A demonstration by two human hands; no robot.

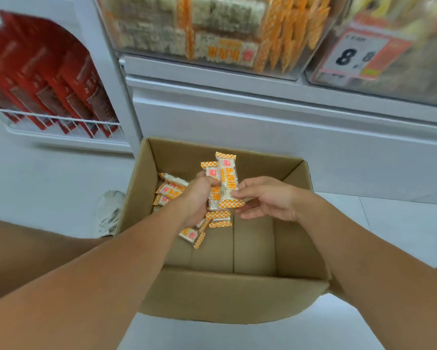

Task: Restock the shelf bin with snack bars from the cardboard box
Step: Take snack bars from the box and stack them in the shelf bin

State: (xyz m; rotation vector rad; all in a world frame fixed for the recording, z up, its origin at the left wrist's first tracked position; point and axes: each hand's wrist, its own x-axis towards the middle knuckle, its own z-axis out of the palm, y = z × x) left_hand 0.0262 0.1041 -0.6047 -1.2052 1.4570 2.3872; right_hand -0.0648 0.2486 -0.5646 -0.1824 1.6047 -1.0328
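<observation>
Snack bars (pixel 228 179) in orange-checked wrappers stand bunched at the middle of the frame, gripped by the left hand (pixel 198 198), whose fingers curl round the bundle. From the right, the right hand (pixel 265 198) pinches the front bar's lower edge with its fingertips. Beneath them, loose bars (pixel 170 190) lie in the left part of the open cardboard box (pixel 237 296) on the pale floor. Along the top, the clear shelf bin (pixel 199 39) holds what look like the same bars, blurred. Red packets (pixel 48 84) fill a wire rack at upper left.
</observation>
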